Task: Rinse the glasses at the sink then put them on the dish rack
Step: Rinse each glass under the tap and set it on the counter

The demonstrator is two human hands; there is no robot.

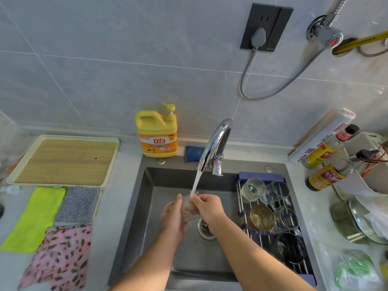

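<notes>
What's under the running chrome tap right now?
A clear glass, gripped by left hand and right hand above the grey sink. The hands cover most of the glass; its inside is hidden.

The person's left forearm (147, 263) and right forearm (252, 253) are bare up to the frame's lower edge. The left hand (172, 217) and right hand (206, 208) are bare too, the nails seemingly short, though blurred.
</notes>
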